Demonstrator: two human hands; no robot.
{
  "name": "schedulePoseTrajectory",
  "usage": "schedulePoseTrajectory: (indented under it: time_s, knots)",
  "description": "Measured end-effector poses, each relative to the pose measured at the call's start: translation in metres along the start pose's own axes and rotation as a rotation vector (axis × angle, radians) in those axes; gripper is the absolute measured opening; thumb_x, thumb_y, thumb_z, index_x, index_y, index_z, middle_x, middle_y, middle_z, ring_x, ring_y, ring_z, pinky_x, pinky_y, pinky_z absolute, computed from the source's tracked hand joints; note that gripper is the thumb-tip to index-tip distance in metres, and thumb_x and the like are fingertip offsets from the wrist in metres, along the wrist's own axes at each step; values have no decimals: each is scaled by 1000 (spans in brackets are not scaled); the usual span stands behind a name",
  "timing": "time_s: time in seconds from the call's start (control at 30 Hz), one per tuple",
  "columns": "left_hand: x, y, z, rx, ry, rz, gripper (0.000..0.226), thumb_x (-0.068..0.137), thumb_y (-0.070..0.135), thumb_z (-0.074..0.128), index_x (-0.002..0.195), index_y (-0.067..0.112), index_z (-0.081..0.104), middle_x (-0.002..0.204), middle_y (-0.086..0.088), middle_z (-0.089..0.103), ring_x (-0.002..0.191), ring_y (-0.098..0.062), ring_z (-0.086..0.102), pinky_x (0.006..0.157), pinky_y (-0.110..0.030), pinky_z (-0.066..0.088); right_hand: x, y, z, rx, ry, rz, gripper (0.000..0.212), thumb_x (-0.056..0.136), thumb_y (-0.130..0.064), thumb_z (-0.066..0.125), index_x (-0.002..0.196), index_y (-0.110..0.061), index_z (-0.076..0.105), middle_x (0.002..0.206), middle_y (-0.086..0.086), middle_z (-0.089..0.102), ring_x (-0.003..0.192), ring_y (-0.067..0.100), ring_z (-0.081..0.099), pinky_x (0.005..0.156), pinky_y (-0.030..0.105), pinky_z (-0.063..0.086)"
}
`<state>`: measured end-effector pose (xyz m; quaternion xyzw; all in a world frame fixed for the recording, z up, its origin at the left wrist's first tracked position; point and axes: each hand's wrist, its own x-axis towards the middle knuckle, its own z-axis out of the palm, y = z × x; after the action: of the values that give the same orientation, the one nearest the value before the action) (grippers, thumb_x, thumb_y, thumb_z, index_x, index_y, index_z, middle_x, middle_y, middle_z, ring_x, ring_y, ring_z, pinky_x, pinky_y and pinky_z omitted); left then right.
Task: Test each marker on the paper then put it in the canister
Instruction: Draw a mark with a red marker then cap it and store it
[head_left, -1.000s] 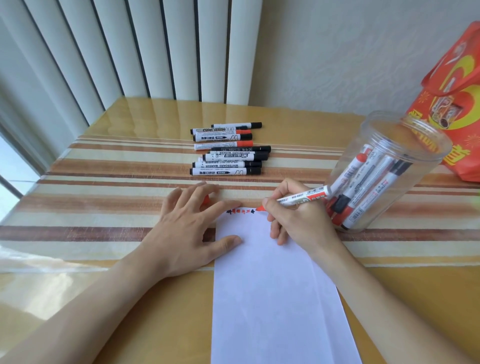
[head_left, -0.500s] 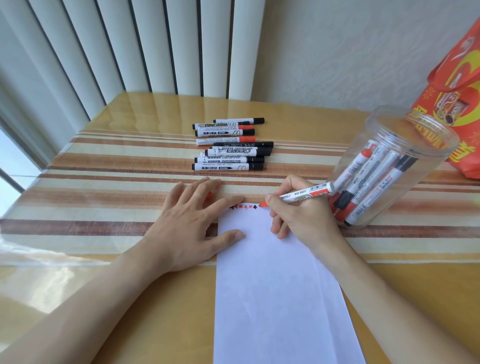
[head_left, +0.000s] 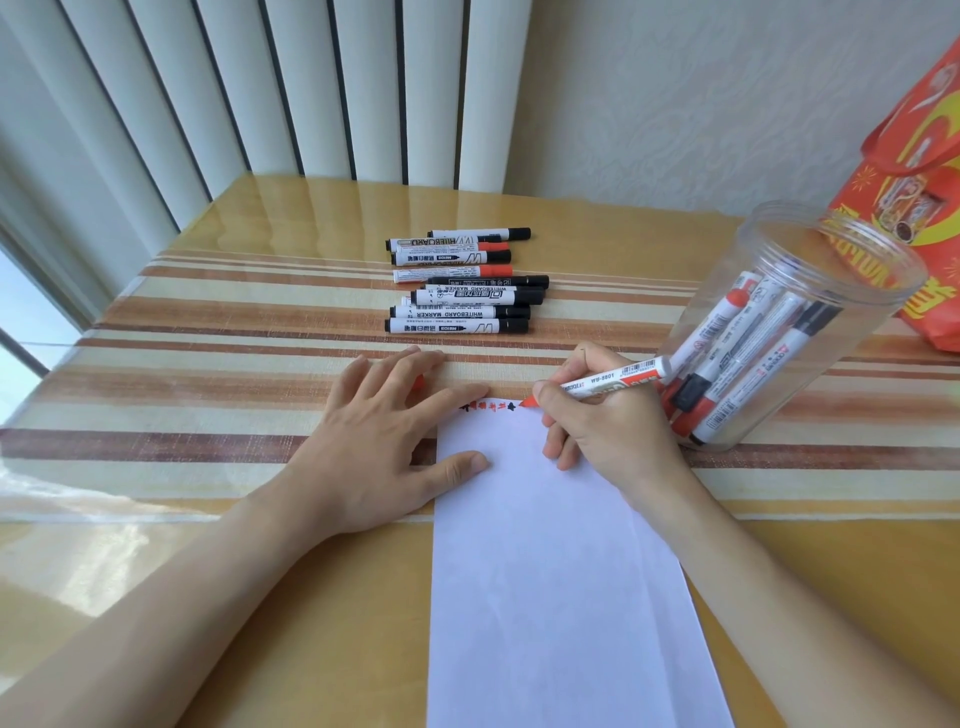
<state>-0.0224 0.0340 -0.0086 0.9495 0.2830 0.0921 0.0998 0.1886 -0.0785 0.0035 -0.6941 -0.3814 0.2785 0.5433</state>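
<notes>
Red cap (head_left: 418, 383): mostly hidden beneath the left hand (head_left: 387, 441), which lay spread flat, holding down the paper's (head_left: 545, 571) left edge (the sheet's near end was cut off by the frame). Right hand (head_left: 608, 431): pinched the uncapped red marker (head_left: 608, 383), tip at the paper's far edge beside small marks, illegible. Canister (head_left: 795, 332): by the desk's (head_left: 260, 597) right edge, open-topped, holding markers. Loose markers (head_left: 462, 283): toward the far edge. Red bag (head_left: 919, 218): partly cut off.

right hand (head_left: 608, 426): grips red marker (head_left: 613, 383), tip at paper (head_left: 561, 571) top edge | left hand (head_left: 384, 441): flat on paper
</notes>
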Motion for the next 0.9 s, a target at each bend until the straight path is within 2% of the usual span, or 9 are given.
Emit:
schedulePoseTrajectory:
  time_s: [0.9]
  knots:
    - [0,2,-3,7,-28,-4,69,88,87,20,151,60,24,159,6,26,148,-17,22,124,-49,10,-1,-3,1,20,7,3,18,94,-5,69,84,-9,54,62,11,63,45,26,64,41,28,45]
